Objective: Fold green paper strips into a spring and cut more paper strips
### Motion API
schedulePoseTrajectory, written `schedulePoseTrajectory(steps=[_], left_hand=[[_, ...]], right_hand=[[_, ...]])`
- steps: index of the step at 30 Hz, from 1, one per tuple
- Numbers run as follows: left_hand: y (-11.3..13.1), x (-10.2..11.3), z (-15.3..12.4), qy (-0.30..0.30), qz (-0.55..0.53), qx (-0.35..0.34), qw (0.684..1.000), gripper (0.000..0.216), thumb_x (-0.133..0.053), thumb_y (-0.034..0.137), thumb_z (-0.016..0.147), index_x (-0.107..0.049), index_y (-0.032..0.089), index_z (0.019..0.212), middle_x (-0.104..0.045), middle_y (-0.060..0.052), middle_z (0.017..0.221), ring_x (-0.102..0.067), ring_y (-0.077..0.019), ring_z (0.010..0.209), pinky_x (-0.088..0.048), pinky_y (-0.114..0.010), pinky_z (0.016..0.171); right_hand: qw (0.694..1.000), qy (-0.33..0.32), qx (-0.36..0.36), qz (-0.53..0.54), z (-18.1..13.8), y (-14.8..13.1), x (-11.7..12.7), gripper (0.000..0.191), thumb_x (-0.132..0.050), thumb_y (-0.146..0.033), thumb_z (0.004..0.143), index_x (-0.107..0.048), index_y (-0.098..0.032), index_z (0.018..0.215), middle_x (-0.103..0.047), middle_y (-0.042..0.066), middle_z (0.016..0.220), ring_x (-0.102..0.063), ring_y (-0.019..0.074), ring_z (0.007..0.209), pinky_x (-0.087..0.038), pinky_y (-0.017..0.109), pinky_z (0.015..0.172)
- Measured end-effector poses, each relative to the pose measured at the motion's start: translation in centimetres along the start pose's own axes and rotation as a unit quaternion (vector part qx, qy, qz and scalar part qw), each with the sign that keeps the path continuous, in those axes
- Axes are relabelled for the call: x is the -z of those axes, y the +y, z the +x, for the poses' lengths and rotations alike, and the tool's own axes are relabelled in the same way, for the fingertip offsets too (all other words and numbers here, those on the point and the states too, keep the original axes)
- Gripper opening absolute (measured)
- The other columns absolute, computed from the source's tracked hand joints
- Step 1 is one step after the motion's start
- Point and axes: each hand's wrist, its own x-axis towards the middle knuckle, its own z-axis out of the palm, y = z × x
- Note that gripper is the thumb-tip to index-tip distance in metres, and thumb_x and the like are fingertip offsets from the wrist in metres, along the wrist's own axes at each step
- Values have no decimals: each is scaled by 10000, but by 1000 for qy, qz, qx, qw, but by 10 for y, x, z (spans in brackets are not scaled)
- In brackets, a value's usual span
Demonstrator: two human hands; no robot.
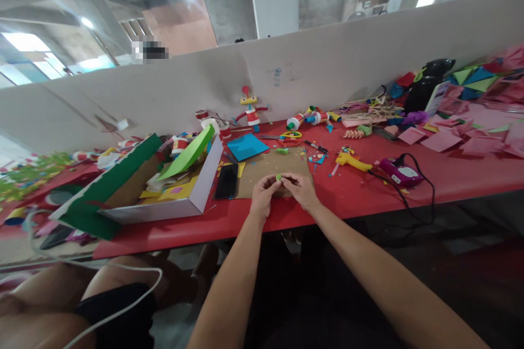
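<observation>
Between the fingertips of both hands is a small folded green paper piece point(279, 177). My left hand point(263, 193) pinches it from the left and my right hand point(301, 190) from the right, just over the front of a brown cardboard sheet point(268, 170). A little beyond, a green pleated paper strip point(282, 150) lies on that sheet among tiny scraps. To the left of my hands rests a black phone point(226, 180). Scissors with yellow handles point(291, 134) and a blue paper sheet point(247, 146) lie behind.
At left stands an open box point(164, 211) of paper pieces. On the right are a yellow glue gun point(353, 161) and a purple power socket point(401, 172) with a black cable. A paper robot figure point(252, 115) stands against the white partition point(327, 60). Another person's legs point(123, 278) show at lower left.
</observation>
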Motion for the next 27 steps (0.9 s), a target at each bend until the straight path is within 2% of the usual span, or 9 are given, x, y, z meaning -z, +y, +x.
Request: schedulePoseTrajectory(steps=[8,12,15,19,24,27], left_hand=[[-1,2,2,14,-16,-8,1000,324,-763,230,565,-661,148,862,-678,-26,765,-604,-124,698,-437,-253,707],[2,2,1,-9,-56,4,998,270,-756,222,584,-650,152,821,-654,-5,740,-584,-101,685,-428,-234,710],[6,2,-1,-50,-89,28,994,226,-740,234,613,-632,150,792,-638,-11,737,-580,-114,686,-433,-241,674],[10,3,-2,-74,-111,50,990,216,-748,222,601,-625,135,756,-632,-21,729,-577,-123,670,-438,-248,646],[9,7,-1,-77,-131,73,986,204,-765,195,568,-621,119,691,-609,-10,647,-539,-95,579,-423,-229,588],[9,9,0,-68,-146,94,982,199,-772,181,553,-606,115,639,-587,0,600,-526,-87,555,-420,-225,578]], right_hand=[[998,-22,-3,65,-2,-3,-3,230,-606,-320,744,-541,-205,932,-602,0,773,-585,138,716,-465,255,656],[998,-20,3,60,-3,-3,-1,299,-623,-307,735,-518,-213,998,-541,-25,701,-546,125,650,-450,243,610],[999,-38,27,19,-3,-5,0,329,-663,-289,702,-560,-214,1005,-549,2,815,-542,125,701,-459,250,645],[995,-55,69,-41,-3,-8,1,267,-655,-268,720,-645,-234,984,-521,40,1001,-533,162,921,-454,290,784],[992,-71,89,-54,-4,-9,1,256,-640,-243,740,-664,-239,995,-489,55,1022,-531,157,890,-459,309,782],[990,-69,109,-52,-4,-8,0,223,-637,-237,744,-670,-237,964,-492,59,1000,-515,173,944,-453,319,807]])
